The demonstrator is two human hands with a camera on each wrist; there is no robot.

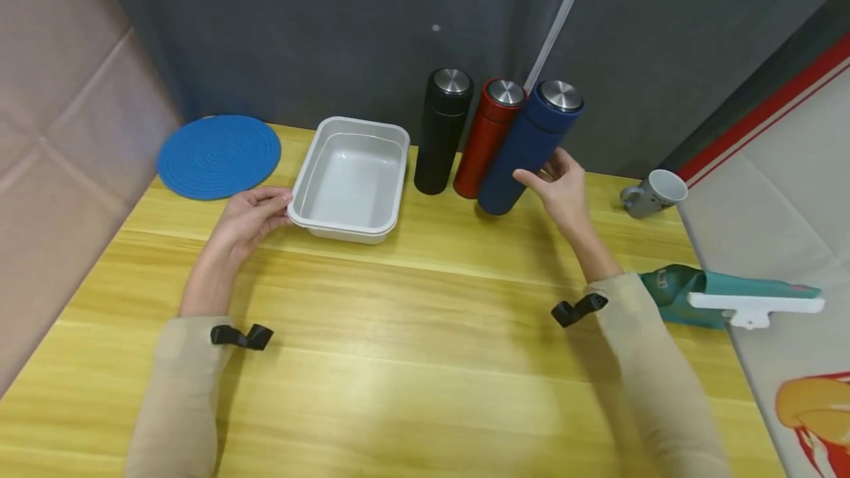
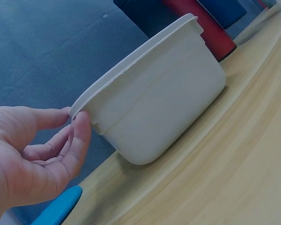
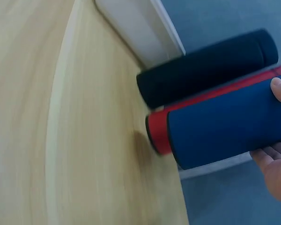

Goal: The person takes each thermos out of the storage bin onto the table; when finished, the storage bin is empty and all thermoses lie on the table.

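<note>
My left hand (image 1: 255,214) pinches the near left corner of the rim of an empty white tub (image 1: 352,231), which stands on the wooden table. In the left wrist view the thumb lies on the rim and the index finger under it, at the tub (image 2: 168,103). My right hand (image 1: 564,186) grips a dark blue flask (image 1: 527,150) with a steel cap. The flask is tilted, and its base looks just off the table. A red flask (image 1: 488,135) and a black flask (image 1: 441,135) stand upright to its left. The right wrist view shows the blue flask (image 3: 220,131), the red flask (image 3: 157,131) and the black flask (image 3: 201,70).
A round blue mat (image 1: 219,156) lies at the back left. A grey mug (image 1: 654,192) lies on its side at the back right. A teal bag with a white clip (image 1: 757,305) sits at the table's right edge. A dark curtain closes off the back.
</note>
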